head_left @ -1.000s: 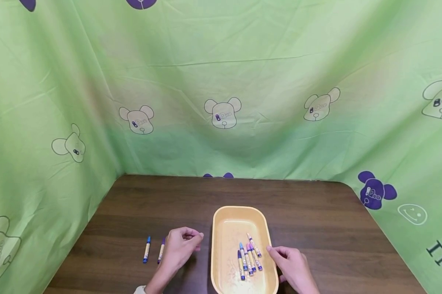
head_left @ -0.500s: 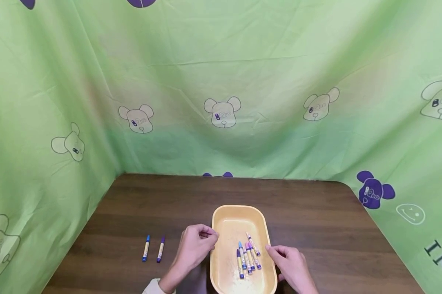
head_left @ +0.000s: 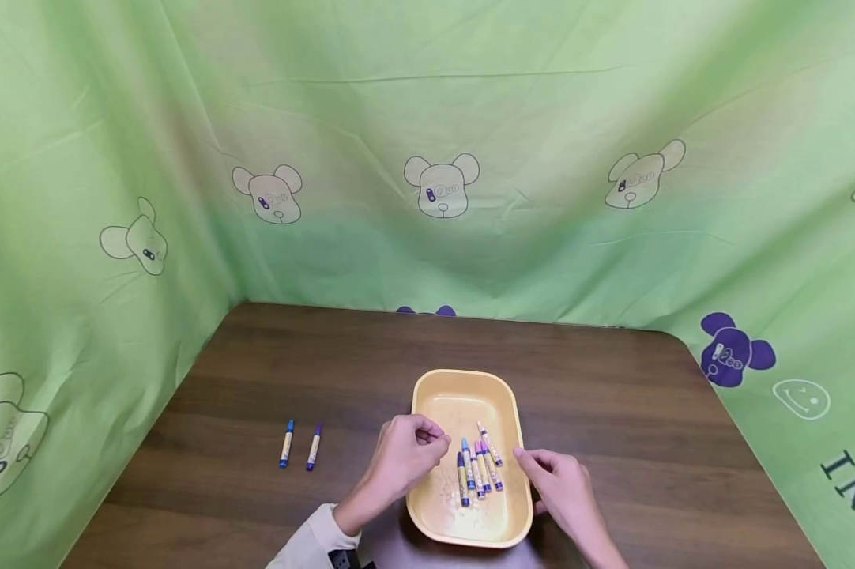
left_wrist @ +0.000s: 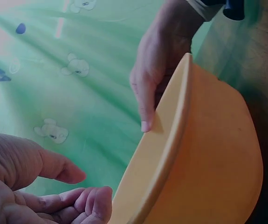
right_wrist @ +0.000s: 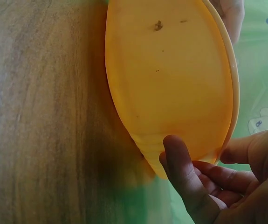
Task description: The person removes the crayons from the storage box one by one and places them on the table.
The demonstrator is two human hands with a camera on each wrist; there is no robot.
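Since a second before, the left hand (head_left: 406,454) had moved from the two markers on the table (head_left: 299,446) to over the yellow tray's (head_left: 463,387) left rim, fingers curled with nothing visible in them. The right hand (head_left: 559,486) rested at the tray's right rim, fingers relaxed, empty. Several markers (head_left: 479,471) lay inside the tray.

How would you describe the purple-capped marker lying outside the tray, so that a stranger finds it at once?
On the dark wooden table, look left of the yellow tray, where two markers lie side by side, apart from the hands. The purple-capped marker is the one nearer the tray; its neighbour, the blue-capped marker, lies farther left.
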